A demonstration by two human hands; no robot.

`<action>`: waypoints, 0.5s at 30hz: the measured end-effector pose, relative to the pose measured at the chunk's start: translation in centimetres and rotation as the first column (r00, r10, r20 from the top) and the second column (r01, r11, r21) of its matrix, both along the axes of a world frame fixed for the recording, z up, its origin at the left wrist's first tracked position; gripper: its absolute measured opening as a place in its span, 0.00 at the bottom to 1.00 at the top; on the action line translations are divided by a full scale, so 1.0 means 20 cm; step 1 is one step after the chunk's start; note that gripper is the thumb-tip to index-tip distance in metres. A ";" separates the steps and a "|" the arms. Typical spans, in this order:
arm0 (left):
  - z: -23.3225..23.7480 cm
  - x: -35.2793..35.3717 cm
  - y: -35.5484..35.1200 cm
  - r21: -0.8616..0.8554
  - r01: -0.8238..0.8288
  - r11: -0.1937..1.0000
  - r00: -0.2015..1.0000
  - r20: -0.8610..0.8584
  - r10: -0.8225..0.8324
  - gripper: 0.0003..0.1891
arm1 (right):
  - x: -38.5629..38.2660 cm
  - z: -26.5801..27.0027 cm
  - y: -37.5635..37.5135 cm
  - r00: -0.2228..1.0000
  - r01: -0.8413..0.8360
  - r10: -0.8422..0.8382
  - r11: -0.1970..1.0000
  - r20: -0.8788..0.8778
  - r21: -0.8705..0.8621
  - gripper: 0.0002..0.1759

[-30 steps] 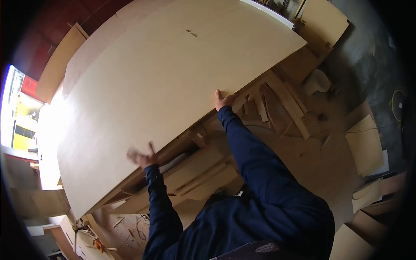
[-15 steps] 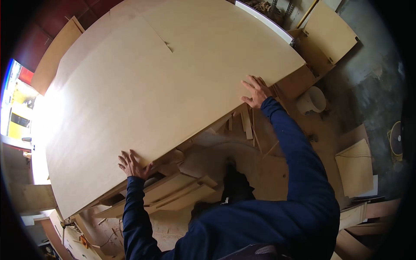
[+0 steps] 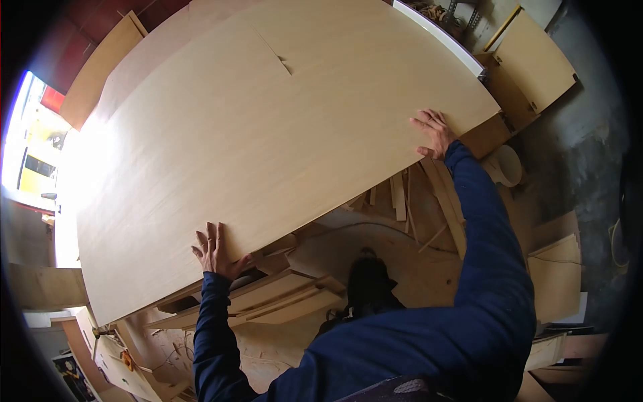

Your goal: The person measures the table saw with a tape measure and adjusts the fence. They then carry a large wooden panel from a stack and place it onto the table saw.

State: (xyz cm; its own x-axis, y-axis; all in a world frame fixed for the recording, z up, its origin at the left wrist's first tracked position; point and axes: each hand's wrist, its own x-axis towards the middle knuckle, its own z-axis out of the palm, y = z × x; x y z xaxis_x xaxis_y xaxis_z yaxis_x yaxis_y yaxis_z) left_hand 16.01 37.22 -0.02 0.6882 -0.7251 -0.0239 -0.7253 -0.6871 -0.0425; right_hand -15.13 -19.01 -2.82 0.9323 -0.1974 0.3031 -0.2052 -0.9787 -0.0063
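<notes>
A large, pale wood sheet (image 3: 288, 141) fills the upper middle of the view, with a short split or torn sliver (image 3: 284, 65) in its surface. My left hand (image 3: 216, 253) lies on the sheet by its near edge, fingers spread, the thumb along the edge. Farther right, my right hand (image 3: 434, 134) rests on the same near edge with its fingers apart. Neither hand is closed round anything. Both arms are in dark blue sleeves.
Wood strips and boards (image 3: 288, 301) lie below the sheet's near edge. A white bucket (image 3: 504, 166) stands on the floor at right, near an open wooden cabinet (image 3: 536, 60). Panels (image 3: 556, 275) lean lower right. Bright light enters from the left.
My right hand has slid to the right along the sheet's near edge. My left hand has shifted slightly forward and right, still flat. The whole view has turned a little.
</notes>
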 end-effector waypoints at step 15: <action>-0.02 0.06 -0.06 -0.072 0.000 0.997 1.000 0.018 0.002 0.54 | 0.07 -0.07 -0.07 0.998 0.060 -0.059 0.998 -0.035 0.020 0.51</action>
